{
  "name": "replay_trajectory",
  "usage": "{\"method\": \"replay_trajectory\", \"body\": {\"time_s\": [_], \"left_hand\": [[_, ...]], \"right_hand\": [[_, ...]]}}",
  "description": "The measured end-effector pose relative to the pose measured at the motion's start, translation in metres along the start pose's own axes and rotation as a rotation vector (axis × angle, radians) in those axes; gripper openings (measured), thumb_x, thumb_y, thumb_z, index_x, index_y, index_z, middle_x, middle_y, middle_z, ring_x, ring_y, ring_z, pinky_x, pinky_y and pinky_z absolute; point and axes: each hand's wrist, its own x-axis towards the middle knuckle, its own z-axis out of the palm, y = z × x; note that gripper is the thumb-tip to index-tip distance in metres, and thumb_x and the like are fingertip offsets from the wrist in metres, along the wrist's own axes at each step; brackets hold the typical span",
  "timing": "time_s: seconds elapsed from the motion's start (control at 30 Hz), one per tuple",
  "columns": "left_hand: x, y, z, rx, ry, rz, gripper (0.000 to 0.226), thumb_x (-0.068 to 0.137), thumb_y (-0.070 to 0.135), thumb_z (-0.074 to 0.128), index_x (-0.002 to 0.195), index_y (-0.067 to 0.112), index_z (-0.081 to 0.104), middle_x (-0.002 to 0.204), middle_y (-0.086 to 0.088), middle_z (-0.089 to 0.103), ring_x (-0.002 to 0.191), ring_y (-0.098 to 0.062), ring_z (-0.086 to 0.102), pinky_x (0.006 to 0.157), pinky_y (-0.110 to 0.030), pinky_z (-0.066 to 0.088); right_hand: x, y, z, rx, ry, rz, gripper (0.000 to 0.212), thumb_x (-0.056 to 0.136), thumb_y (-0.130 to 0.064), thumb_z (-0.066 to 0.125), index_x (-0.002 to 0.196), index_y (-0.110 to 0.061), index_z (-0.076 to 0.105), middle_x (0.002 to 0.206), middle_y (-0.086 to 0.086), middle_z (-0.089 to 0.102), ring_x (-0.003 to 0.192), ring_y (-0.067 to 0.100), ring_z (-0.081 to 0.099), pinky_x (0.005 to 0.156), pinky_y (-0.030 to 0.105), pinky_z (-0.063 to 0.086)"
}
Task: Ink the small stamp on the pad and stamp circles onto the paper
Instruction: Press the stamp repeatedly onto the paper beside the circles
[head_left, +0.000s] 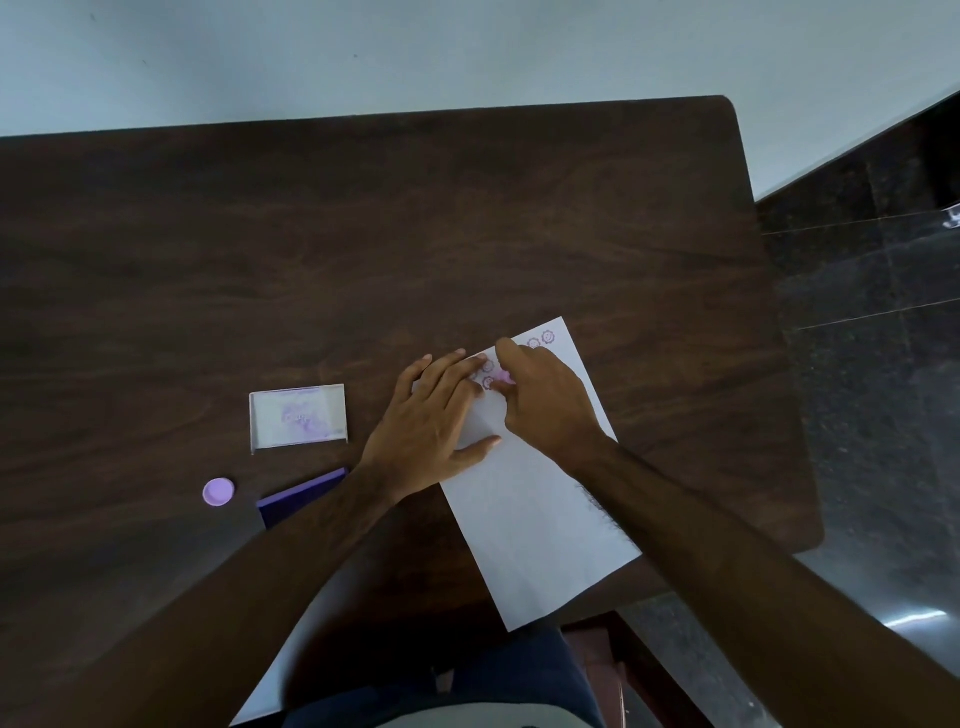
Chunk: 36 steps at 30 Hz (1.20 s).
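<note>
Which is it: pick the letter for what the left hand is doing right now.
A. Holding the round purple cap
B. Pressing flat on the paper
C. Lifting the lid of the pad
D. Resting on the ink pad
B: the left hand lies spread on the paper beside the right hand with the small stamp, while the round purple cap and ink pad sit untouched farther left.

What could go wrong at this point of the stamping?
The paper overhangs the near table edge, so it may shift if the left hand lifts. The right hand presses the small stamp close beside earlier prints; a new circle could overlap them. The left fingertips lie near fresh ink and may smear it.
</note>
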Motion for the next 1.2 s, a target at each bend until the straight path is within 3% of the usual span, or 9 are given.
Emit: {"method": "replay_trajectory", "body": {"time_s": [0.33, 0.5, 0.6, 0.63, 0.7, 0.8, 1.0, 1.2], "left_hand": [[0.0, -0.001, -0.001, 0.006, -0.021, -0.006, 0.065, 0.084, 0.069, 0.049, 0.122, 0.016, 0.054, 0.142, -0.01, 0.057, 0.132, -0.028, 0.052, 0.116, -0.045, 0.03], [0.0, 0.0, -0.004, 0.013, -0.061, -0.02, 0.064, 0.084, 0.07, 0.051, 0.12, 0.017, 0.055, 0.144, -0.009, 0.055, 0.134, -0.028, 0.05, 0.116, -0.046, 0.031], [-0.001, 0.001, -0.006, -0.002, -0.093, -0.024, 0.057, 0.086, 0.067, 0.052, 0.117, 0.02, 0.052, 0.147, -0.005, 0.05, 0.141, -0.025, 0.042, 0.118, -0.046, 0.028], [-0.001, 0.001, -0.006, -0.014, -0.097, -0.025, 0.055, 0.086, 0.066, 0.053, 0.116, 0.021, 0.051, 0.148, -0.003, 0.048, 0.142, -0.023, 0.039, 0.119, -0.047, 0.028], [-0.002, 0.001, -0.006, -0.02, -0.1, -0.029, 0.053, 0.086, 0.066, 0.054, 0.115, 0.022, 0.05, 0.149, -0.002, 0.047, 0.143, -0.022, 0.037, 0.118, -0.047, 0.028], [-0.002, 0.001, -0.004, -0.005, -0.093, -0.03, 0.052, 0.086, 0.065, 0.054, 0.115, 0.022, 0.049, 0.149, -0.001, 0.045, 0.143, -0.021, 0.037, 0.119, -0.045, 0.025], [-0.003, 0.001, 0.002, 0.003, -0.073, -0.049, 0.053, 0.085, 0.064, 0.056, 0.116, 0.022, 0.049, 0.15, -0.002, 0.044, 0.141, -0.022, 0.038, 0.119, -0.044, 0.023], [-0.004, 0.006, 0.002, 0.048, -0.019, -0.031, 0.051, 0.085, 0.059, 0.06, 0.113, 0.016, 0.052, 0.148, -0.005, 0.047, 0.141, -0.024, 0.041, 0.118, -0.043, 0.025]], "right_hand": [[-0.001, 0.002, 0.0, -0.028, 0.024, -0.072, 0.049, 0.081, -0.02, 0.076, 0.124, -0.009, 0.057, 0.113, 0.013, 0.07, 0.097, 0.029, 0.064, 0.084, 0.038, 0.051], [-0.004, 0.001, -0.006, 0.015, -0.014, -0.043, 0.043, 0.09, -0.023, 0.067, 0.128, -0.008, 0.054, 0.12, 0.014, 0.067, 0.105, 0.03, 0.063, 0.09, 0.039, 0.049], [-0.009, 0.01, -0.025, 0.361, 0.025, 0.054, 0.014, 0.089, -0.021, 0.068, 0.098, -0.015, 0.058, 0.091, 0.002, 0.071, 0.083, 0.017, 0.065, 0.074, 0.031, 0.05], [-0.013, 0.016, -0.032, 0.532, 0.075, 0.138, 0.015, 0.088, -0.021, 0.069, 0.09, -0.015, 0.056, 0.081, -0.003, 0.069, 0.073, 0.014, 0.064, 0.067, 0.029, 0.05], [-0.022, 0.032, -0.044, 0.914, 0.163, 0.251, 0.016, 0.091, -0.016, 0.067, 0.087, -0.007, 0.055, 0.075, 0.004, 0.065, 0.063, 0.016, 0.058, 0.06, 0.03, 0.05], [-0.03, 0.05, -0.051, 1.308, 0.134, 0.295, 0.012, 0.097, -0.01, 0.057, 0.089, -0.001, 0.055, 0.079, 0.008, 0.061, 0.061, 0.015, 0.052, 0.058, 0.03, 0.048], [-0.021, 0.063, -0.038, 1.51, 0.055, 0.315, 0.011, 0.1, -0.008, 0.049, 0.093, -0.004, 0.057, 0.067, 0.005, 0.058, 0.058, 0.015, 0.049, 0.054, 0.028, 0.049], [-0.021, 0.074, -0.037, 1.624, -0.007, 0.284, 0.013, 0.1, -0.006, 0.041, 0.094, -0.006, 0.052, 0.068, 0.005, 0.054, 0.059, 0.016, 0.046, 0.052, 0.028, 0.045]]}}
